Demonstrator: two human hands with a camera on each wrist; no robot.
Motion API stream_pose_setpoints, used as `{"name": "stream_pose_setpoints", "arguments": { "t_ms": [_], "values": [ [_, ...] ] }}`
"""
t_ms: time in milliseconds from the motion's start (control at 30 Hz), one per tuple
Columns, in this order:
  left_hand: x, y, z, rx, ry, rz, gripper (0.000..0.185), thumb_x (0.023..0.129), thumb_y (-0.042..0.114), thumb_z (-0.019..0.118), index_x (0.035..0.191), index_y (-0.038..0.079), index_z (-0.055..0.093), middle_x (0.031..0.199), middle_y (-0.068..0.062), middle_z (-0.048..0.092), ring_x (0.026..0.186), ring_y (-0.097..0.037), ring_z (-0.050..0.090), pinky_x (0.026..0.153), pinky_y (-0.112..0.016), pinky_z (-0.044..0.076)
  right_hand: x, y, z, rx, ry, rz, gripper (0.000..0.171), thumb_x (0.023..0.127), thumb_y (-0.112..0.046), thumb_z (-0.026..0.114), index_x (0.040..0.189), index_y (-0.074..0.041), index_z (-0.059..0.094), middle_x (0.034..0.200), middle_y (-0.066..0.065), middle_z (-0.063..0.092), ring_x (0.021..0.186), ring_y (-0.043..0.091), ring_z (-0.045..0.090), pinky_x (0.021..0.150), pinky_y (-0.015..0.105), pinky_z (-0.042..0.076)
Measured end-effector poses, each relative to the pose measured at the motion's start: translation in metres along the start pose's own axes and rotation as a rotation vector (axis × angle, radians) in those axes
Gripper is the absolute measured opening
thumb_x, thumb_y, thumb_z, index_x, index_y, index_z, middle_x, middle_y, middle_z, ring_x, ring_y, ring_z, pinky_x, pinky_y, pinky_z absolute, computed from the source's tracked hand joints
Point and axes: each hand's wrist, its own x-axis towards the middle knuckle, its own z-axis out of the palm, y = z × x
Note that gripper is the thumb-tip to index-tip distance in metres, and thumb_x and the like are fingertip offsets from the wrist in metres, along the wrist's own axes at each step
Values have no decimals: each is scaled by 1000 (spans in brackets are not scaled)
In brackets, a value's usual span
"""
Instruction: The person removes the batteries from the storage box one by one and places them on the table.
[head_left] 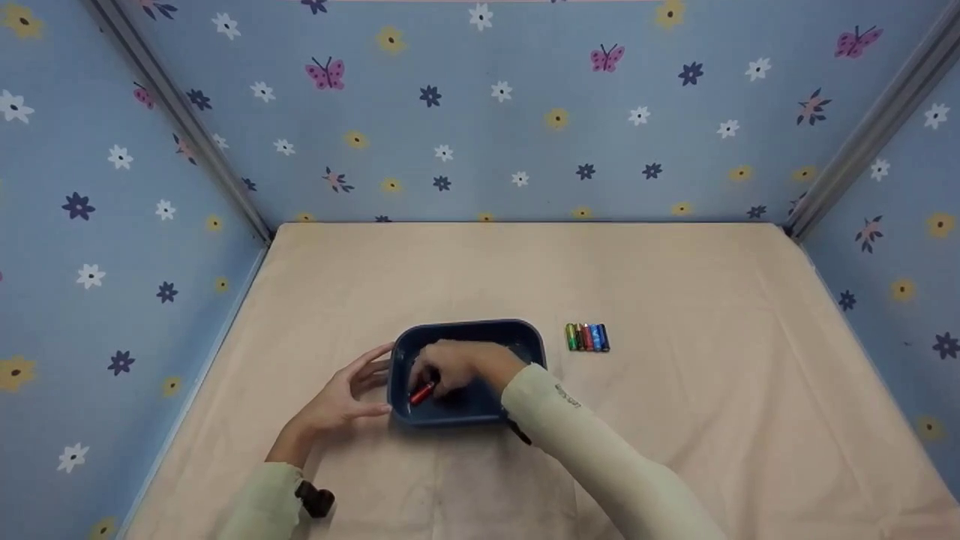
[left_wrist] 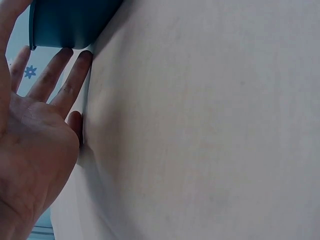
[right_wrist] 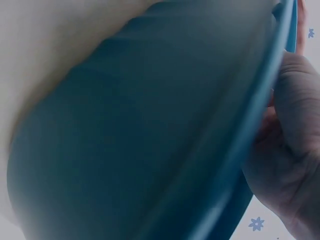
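Head view: bin point(head_left: 474, 409) holds red battery point(head_left: 422, 393); left hand point(head_left: 343, 393) splayed, right hand point(head_left: 454, 363) grip unclear.

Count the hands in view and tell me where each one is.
2. The left hand is at the left side of the blue tray; the right hand reaches into it, at a red battery.

Your sleeves point(head_left: 611, 465) are pale green, your mid-frame tray point(head_left: 469, 412) dark blue, the battery point(head_left: 421, 393) inside red. Right of centre you see green, red and blue batteries point(head_left: 588, 337); at the top, a floral blue wall point(head_left: 525, 135).
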Motion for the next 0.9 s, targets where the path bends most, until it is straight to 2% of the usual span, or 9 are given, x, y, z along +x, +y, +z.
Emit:
{"name": "stream_pose_setpoints", "arguments": {
  "t_ms": [67, 267, 367, 500, 733, 900],
  "values": [
    [0, 0, 0, 10, 6, -7, 102, 98, 10, 88, 180, 18, 28, 179, -24, 43, 162, -52, 47, 122, -14, 46, 0, 0, 0, -20, -5, 5, 40, 105, -7, 78, 141, -23, 80, 123, 4, 77, 100, 13, 64, 90, 28, 58],
    [1, 1, 1, 38, 19, -38, 102, 98, 14, 89, 180, 22, 29, 179, -22, 44, 163, -49, 48, 133, -38, 45, -3, 1, 1, -49, -10, 33, 39, 105, -4, 74, 138, -23, 81, 115, 3, 78, 94, 13, 65, 82, 25, 55],
    [1, 1, 1, 29, 22, -37, 103, 97, 14, 90, 180, 21, 30, 179, -23, 45, 163, -50, 48, 130, -28, 47, -5, 4, 1, -45, -4, 42, 40, 104, -2, 73, 138, -23, 81, 114, 3, 79, 92, 13, 65, 80, 24, 54],
    [0, 1, 1, 24, 26, -18, 103, 96, 10, 90, 179, 18, 30, 178, -25, 45, 162, -53, 47, 120, -10, 44, -6, 4, 1, -22, 6, 35, 39, 103, -4, 77, 137, -21, 81, 113, 4, 79, 92, 13, 65, 79, 24, 53],
    [0, 1, 1, 32, 23, -19, 102, 97, 11, 88, 180, 19, 30, 179, -24, 44, 164, -52, 45, 119, -10, 43, 0, -4, 3, -44, 10, 1, 33, 102, -7, 81, 133, -18, 81, 115, 5, 79, 95, 13, 65, 83, 25, 55],
    [0, 1, 1, 28, 21, -16, 102, 97, 9, 88, 180, 19, 29, 179, -24, 44, 163, -53, 46, 119, -10, 43, 2, -6, 3, -48, -2, 61, 24, 102, -14, 84, 126, -19, 84, 112, 1, 80, 92, 12, 65, 83, 27, 56]
  ]
}}
